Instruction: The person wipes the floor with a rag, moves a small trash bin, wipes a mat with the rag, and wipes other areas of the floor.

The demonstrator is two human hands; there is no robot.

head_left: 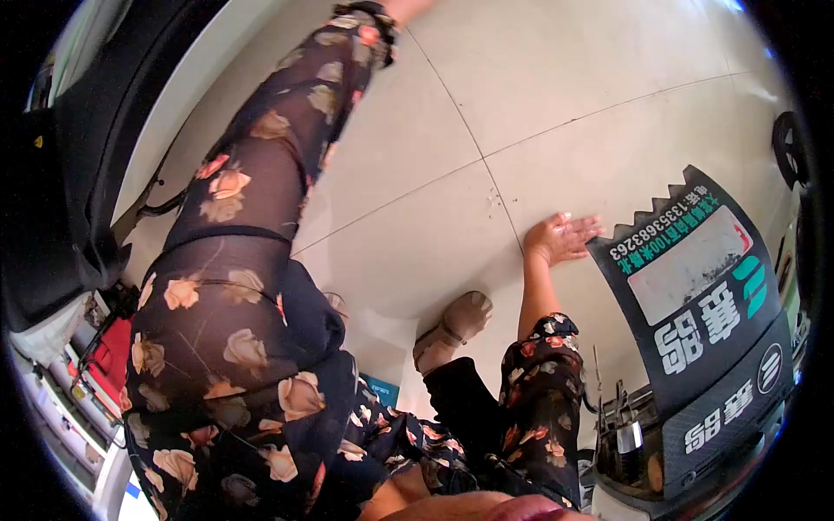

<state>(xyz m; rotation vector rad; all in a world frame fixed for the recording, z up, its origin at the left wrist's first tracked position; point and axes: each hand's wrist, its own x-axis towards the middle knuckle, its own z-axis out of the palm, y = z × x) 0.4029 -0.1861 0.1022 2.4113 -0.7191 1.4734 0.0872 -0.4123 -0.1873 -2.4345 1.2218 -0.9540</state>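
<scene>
R hand (released, fingers extended) over tiled flr., fingertips by toothed edge of printed blk. flap, right; contact unclear. L hand beyond far edge, grip can't tell; L floral sleeve at left.

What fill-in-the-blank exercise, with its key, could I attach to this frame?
1. The right hand is beside a dark panel whose largest characters are ____ in colour.
2. The person's ____ arm runs out through the picture's top edge.
3. The floor is laid with large, pale ____.
4. Both sleeves are printed with ____.

Missing words: white; left; tiles; flowers.
</scene>
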